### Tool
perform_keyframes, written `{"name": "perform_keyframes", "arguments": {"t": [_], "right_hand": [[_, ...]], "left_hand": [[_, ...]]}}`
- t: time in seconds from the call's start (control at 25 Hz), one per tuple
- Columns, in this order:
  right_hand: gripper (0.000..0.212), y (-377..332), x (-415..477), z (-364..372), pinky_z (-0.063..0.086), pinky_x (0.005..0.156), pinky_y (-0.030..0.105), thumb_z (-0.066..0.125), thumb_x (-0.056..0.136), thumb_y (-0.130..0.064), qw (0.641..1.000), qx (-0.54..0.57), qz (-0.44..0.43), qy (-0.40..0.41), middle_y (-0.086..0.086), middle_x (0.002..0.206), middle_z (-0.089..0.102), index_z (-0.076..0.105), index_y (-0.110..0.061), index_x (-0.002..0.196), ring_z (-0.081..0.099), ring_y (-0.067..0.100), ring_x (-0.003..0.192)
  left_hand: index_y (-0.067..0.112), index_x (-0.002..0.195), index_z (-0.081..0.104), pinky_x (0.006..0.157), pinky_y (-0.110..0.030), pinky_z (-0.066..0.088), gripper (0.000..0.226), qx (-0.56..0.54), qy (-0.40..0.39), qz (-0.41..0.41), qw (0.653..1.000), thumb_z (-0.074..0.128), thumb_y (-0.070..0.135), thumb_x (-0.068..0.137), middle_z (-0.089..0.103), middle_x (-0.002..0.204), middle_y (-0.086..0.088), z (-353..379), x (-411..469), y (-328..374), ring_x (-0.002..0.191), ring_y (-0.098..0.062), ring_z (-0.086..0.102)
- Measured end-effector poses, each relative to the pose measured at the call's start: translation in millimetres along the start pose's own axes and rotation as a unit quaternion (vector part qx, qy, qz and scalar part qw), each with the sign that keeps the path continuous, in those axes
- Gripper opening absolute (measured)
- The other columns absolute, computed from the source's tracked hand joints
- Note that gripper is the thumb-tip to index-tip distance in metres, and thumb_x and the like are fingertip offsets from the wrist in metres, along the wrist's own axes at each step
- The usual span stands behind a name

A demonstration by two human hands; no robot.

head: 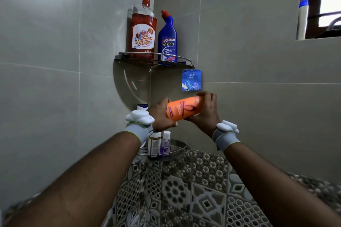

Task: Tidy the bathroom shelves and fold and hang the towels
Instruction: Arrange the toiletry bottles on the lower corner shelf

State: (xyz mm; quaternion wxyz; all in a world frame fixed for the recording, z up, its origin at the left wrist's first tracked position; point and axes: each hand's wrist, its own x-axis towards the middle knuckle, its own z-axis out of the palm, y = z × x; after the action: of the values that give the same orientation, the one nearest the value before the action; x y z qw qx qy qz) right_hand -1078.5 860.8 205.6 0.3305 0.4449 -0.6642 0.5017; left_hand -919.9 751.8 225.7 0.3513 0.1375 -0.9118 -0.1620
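Both my hands hold an orange bottle (181,108) on its side in the corner between the two shelves. My left hand (160,116) grips its lower end, my right hand (206,108) wraps its upper end, whose cap is hidden by the fingers. Above is the upper corner shelf (129,56) with a large red sanitizing cleaner bottle (143,29) and a blue toilet cleaner bottle (167,39). Below my hands the lower corner shelf (178,148) carries a small amber bottle (154,143), a small purple bottle (165,143) and a white bottle with a blue cap (142,106).
A blue air freshener pouch (191,80) hangs from the upper shelf's right end, just above my right hand. A white bottle with a blue cap (302,19) stands on the window sill at the top right. Grey tiled walls meet in the corner; patterned tiles lie below.
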Motion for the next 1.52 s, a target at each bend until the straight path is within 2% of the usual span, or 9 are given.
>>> {"name": "perform_keyframes", "arguments": {"t": [0.12, 0.32, 0.56, 0.68, 0.8, 1.04, 1.16, 1.32, 1.52], "right_hand": [[0.09, -8.1, 2.5, -5.3, 0.056, 0.083, 0.036, 0.087, 0.055, -0.003, 0.977, 0.179, 0.1, -0.056, 0.007, 0.123, 0.045, 0.034, -0.024, 0.125, 0.055, 0.024, 0.107], [0.056, -27.1, 2.1, -12.0, 0.058, 0.066, 0.038, 0.059, 0.083, 0.009, 0.823, 0.481, 0.262, -0.152, 0.017, 0.109, 0.057, 0.036, -0.013, 0.129, 0.066, 0.031, 0.085], [0.046, -43.4, 23.6, -3.3, 0.059, 0.063, 0.037, 0.069, 0.082, -0.004, 0.892, 0.395, 0.205, -0.081, 0.015, 0.121, 0.054, 0.045, -0.018, 0.12, 0.063, 0.032, 0.099], [0.047, -48.4, 38.4, -0.7, 0.06, 0.065, 0.038, 0.069, 0.082, -0.003, 0.936, 0.299, 0.151, -0.109, 0.014, 0.123, 0.05, 0.045, -0.025, 0.117, 0.059, 0.033, 0.105], [0.048, -61.2, 40.7, 15.1, 0.06, 0.067, 0.045, 0.07, 0.082, -0.005, 0.94, 0.278, 0.117, -0.161, 0.016, 0.124, 0.049, 0.045, -0.028, 0.116, 0.058, 0.036, 0.107], [0.055, -113.6, 28.8, 62.8, 0.06, 0.068, 0.04, 0.068, 0.082, -0.003, 0.94, 0.212, 0.052, -0.262, 0.008, 0.124, 0.043, 0.041, -0.017, 0.127, 0.052, 0.029, 0.111], [0.058, -128.1, 26.2, 80.4, 0.06, 0.068, 0.035, 0.066, 0.083, -0.002, 0.932, 0.194, 0.03, -0.306, 0.013, 0.133, 0.042, 0.038, -0.015, 0.133, 0.053, 0.028, 0.11], [0.06, -132.1, 26.8, 99.2, 0.06, 0.073, 0.041, 0.066, 0.083, 0.0, 0.928, 0.185, 0.021, -0.323, 0.016, 0.131, 0.044, 0.037, -0.013, 0.134, 0.057, 0.034, 0.108], [0.061, -118.7, 28.4, 128.9, 0.057, 0.073, 0.026, 0.072, 0.078, -0.003, 0.946, 0.106, -0.051, -0.301, 0.014, 0.128, 0.046, 0.042, -0.011, 0.131, 0.054, 0.031, 0.111]], "left_hand": [[0.019, 0.121, 0.042, 0.079, -0.03, 0.05, 0.065, 0.021, 0.03, 0.008, 0.999, 0.081, 0.028, 0.07, 0.061, 0.107, -0.003, -4.6, -5.1, -3.9, 0.092, -0.024, 0.062], [0.016, 0.121, 0.04, 0.078, -0.028, 0.048, 0.065, -0.012, 0.042, -0.011, 0.999, 0.081, 0.027, 0.072, 0.062, 0.11, -0.007, -9.8, -14.4, -16.0, 0.091, -0.022, 0.061], [0.009, 0.124, 0.041, 0.086, -0.032, 0.044, 0.065, 0.012, 0.044, -0.046, 0.998, 0.079, 0.028, 0.075, 0.058, 0.119, -0.011, -14.0, -16.8, -29.1, 0.106, -0.03, 0.057], [0.014, 0.125, 0.043, 0.09, -0.037, 0.045, 0.062, 0.173, 0.059, -0.065, 0.981, 0.076, 0.029, 0.075, 0.053, 0.125, -0.011, -35.0, -19.3, -49.5, 0.112, -0.035, 0.053], [0.017, 0.123, 0.044, 0.094, -0.038, 0.044, 0.056, 0.277, 0.016, -0.089, 0.957, 0.072, 0.031, 0.077, 0.049, 0.129, -0.007, -54.7, -27.4, -65.1, 0.116, -0.035, 0.048], [0.023, 0.122, 0.05, 0.08, -0.029, 0.048, 0.076, 0.029, -0.013, -0.119, 0.992, 0.084, 0.044, 0.057, 0.061, 0.113, 0.002, -67.6, -43.4, -85.7, 0.091, -0.02, 0.06], [0.022, 0.113, 0.052, 0.075, -0.028, 0.048, 0.06, -0.048, 0.025, -0.135, 0.989, 0.073, 0.042, 0.061, 0.062, 0.101, 0.001, -62.2, -43.4, -86.4, 0.088, -0.024, 0.062], [0.015, 0.107, 0.059, 0.082, -0.034, 0.051, 0.034, -0.016, 0.083, -0.147, 0.986, 0.072, 0.028, 0.078, 0.068, 0.102, -0.009, -58.2, -37.6, -99.7, 0.094, -0.032, 0.063], [0.016, 0.091, 0.056, 0.075, -0.032, 0.047, 0.018, 0.028, 0.061, -0.177, 0.982, 0.067, 0.025, 0.079, 0.064, 0.097, -0.012, -43.4, -26.8, -108.4, 0.099, -0.035, 0.06]]}}
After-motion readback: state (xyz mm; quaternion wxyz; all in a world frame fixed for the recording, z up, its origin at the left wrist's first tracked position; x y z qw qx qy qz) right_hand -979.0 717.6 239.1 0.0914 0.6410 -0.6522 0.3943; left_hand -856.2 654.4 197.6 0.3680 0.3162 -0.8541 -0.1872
